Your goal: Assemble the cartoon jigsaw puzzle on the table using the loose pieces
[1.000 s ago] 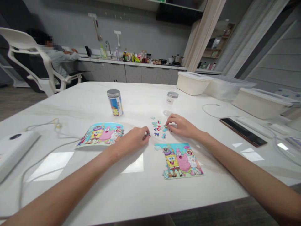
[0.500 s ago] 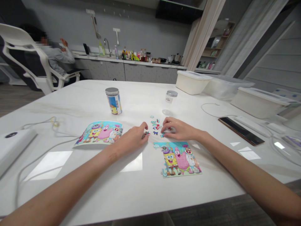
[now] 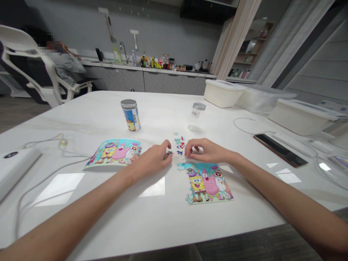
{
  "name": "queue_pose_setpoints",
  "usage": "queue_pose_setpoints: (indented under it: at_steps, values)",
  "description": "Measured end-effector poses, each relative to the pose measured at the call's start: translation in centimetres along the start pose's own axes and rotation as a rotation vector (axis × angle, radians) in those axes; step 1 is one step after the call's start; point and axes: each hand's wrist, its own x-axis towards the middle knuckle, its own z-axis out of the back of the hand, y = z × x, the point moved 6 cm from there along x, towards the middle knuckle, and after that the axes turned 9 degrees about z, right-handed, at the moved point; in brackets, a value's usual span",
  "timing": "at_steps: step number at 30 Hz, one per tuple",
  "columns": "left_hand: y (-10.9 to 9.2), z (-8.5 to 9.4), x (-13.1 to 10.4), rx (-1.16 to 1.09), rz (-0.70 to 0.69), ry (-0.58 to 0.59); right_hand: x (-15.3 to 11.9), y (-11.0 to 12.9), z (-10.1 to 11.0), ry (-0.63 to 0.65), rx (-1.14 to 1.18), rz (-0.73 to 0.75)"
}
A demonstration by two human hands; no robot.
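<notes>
Our white table (image 3: 114, 224) fills most of the view. Beyond its far left corner stands a white-framed chair (image 3: 50, 67) beside a seated person (image 3: 66, 69); three storage boxes (image 3: 301, 116) line the far right. A curved picture sheet (image 3: 115, 153) lies left of our left hand (image 3: 170, 152). The partly joined puzzle (image 3: 208, 183) lies near us, below our right hand (image 3: 186, 155). Our left hand is partly open, thumb and forefinger apart around a small piece (image 3: 170, 153); we cannot tell whether it grips it. Our right hand is nearly closed, with something pale at its fingertips, too small for us to make out. Farther off stand a printed jar (image 3: 131, 116) and, to its right, a clear jar (image 3: 196, 116). Loose pieces (image 3: 179, 141) lie between our hands and beyond them.
</notes>
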Motion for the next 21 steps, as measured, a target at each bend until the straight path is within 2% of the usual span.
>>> queue_pose_setpoints:
  at_steps: [3, 6, 9, 14, 21]
  values:
    - [-0.6, 0.3, -0.1, -0.117, -0.049, 0.006, 0.1, -0.1, -0.1, -0.034, 0.07, -0.069]
    - [-1.1, 0.0, -0.2, -0.249, -0.064, 0.092, 0.2, 0.2, -0.1, -0.078, 0.123, -0.073]
    - [-1.3, -0.5, -0.2, -0.343, -0.06, 0.166, 0.3, 0.2, -0.2, -0.104, 0.195, -0.084]
    - [-1.4, -1.2, -0.3, -0.477, -0.041, 0.243, 0.3, -0.4, -0.6, -0.174, 0.433, -0.187]
    - [-1.3, -1.4, -0.2, -0.622, 0.017, 0.284, 0.2, -0.7, -0.7, -0.206, 0.556, -0.244]
